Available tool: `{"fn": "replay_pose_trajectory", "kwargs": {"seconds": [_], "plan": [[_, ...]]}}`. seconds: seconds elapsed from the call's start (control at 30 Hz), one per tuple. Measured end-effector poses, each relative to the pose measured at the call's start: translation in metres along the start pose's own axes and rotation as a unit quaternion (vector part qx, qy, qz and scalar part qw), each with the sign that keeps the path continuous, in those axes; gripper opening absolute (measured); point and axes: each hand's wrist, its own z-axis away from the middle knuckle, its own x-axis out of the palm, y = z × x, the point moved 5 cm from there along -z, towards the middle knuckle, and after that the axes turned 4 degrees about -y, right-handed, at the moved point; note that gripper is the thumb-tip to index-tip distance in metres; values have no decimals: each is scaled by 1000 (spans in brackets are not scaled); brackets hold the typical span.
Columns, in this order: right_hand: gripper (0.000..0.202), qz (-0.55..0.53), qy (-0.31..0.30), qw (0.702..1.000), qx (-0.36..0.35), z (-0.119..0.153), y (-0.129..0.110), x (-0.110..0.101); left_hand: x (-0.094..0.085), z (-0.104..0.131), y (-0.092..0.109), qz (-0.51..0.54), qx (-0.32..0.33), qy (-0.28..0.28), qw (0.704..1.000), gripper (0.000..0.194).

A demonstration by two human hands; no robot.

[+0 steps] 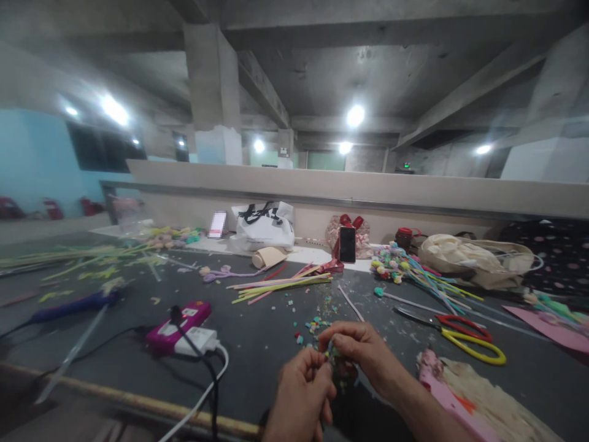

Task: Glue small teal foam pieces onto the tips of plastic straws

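Observation:
My left hand (pixel 302 390) and my right hand (pixel 363 353) meet low in the middle of the view, just above the dark tabletop (pixel 257 380). Both are closed, thumbs and fingers pinched together. A small greenish piece shows between the fingertips, mostly covered, so its kind is unclear. Small coloured scraps (pixel 317 324) lie scattered just beyond my hands. A single pale lilac stem (pixel 350 302) rests behind the right hand. Farther back lies a loose bundle of pink and yellow stems (pixel 285 286).
Scissors (pixel 440 325) with red and yellow handles lie right. A purple power strip (pixel 172 326) with cables sits left, near a dark blue corded tool (pixel 73 306). Behind stand a phone (pixel 347 244) and a white bag (pixel 264 227). A flower-tipped stem bunch (pixel 391 264) lies back right.

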Motion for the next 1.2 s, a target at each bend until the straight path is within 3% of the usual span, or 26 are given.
{"fn": "replay_pose_trajectory", "kwargs": {"seconds": [0.53,0.7,0.83,1.2], "plan": [[23,14,12,1000,3,0,1,-1,0,2,2,-46,-18,-5,999,16],[34,15,33,999,-6,1,-1,-4,-2,0,2,-26,-7,8,1000,19],[47,-4,69,998,-1,0,1,-9,-7,3,10,-12,2,36,999,23],[40,90,34,993,-61,0,0,-5,-14,1,12,-78,87,111,987,13]]}}
